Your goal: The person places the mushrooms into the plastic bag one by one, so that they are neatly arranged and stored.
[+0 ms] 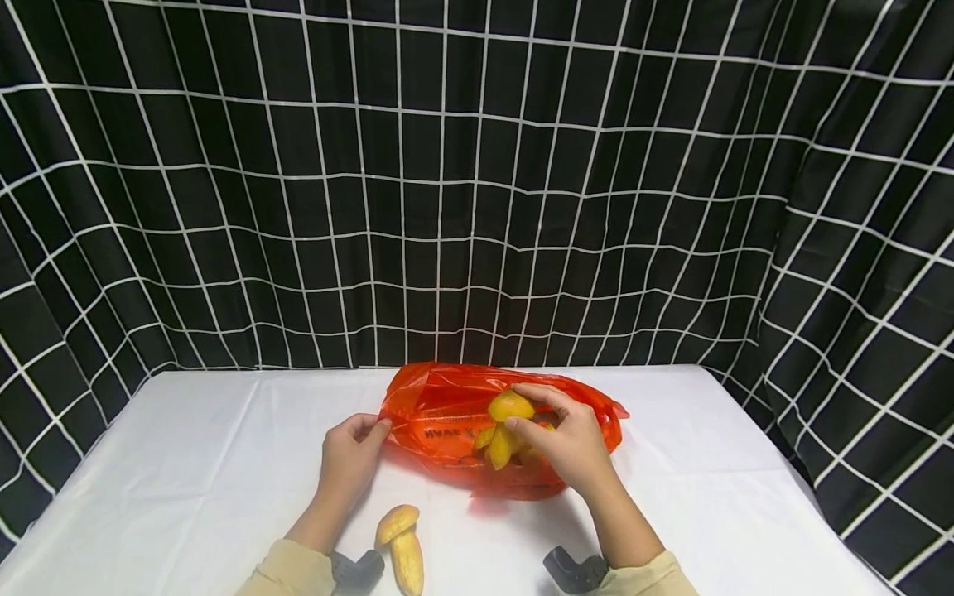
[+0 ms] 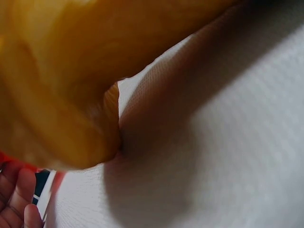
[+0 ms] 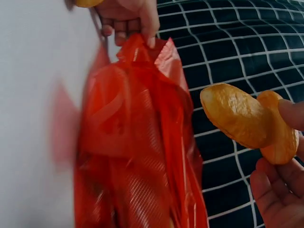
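My left hand [image 1: 349,455] pinches the left edge of a red plastic bag [image 1: 440,397] that lies on its side, its mouth spread. Over the bag, my right hand [image 1: 570,434] holds a yellow mushroom [image 1: 501,447] by its cap, between thumb and fingers, the stem pointing down. More yellow pieces [image 1: 483,437] show beside that stem, against the bag. A second yellow mushroom [image 1: 406,555] lies on the table near my left wrist; it looms large in the left wrist view. The right wrist view shows the held mushroom [image 3: 237,114] beside the bag [image 3: 128,133].
A white cloth [image 1: 224,463] covers the table. Behind it and along both sides hangs a black curtain [image 1: 462,207] with a white grid. Dark wrist mounts [image 1: 358,571] sit at both sleeves, the left one close to the lying mushroom.
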The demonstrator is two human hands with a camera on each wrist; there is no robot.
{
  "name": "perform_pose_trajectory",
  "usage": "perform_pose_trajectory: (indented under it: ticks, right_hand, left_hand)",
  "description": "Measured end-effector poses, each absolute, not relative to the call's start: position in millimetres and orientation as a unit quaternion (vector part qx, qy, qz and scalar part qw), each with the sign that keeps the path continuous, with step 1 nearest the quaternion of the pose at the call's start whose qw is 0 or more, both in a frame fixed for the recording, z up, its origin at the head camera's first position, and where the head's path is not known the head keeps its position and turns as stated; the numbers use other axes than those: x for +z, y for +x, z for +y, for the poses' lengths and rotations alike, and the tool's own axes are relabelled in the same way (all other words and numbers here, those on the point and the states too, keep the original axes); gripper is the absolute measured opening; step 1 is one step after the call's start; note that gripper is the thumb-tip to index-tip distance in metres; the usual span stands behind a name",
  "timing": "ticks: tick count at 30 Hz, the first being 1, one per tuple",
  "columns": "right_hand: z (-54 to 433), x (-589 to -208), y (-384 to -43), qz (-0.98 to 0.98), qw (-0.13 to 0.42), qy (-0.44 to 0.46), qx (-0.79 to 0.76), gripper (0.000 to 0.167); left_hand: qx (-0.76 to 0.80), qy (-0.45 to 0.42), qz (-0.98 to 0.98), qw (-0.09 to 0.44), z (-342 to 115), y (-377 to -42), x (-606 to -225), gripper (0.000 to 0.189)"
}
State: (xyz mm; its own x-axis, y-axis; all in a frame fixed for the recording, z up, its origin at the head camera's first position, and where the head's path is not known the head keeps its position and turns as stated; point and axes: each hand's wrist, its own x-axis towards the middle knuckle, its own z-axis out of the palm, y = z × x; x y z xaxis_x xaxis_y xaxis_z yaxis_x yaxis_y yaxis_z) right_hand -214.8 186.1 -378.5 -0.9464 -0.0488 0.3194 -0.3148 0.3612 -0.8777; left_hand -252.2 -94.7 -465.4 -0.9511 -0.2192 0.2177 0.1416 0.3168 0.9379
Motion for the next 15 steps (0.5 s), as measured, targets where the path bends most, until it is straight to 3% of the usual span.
perform_pose_trajectory:
  ticks: [15]
  right_hand:
    - [163.0,-376.1,-241.0,-0.796,0.126,0.114,0.58,0.04]
  left_hand:
    - [-0.584,0.02,-0.797,0.152,-96.0,-253.4,-466.0,0.017]
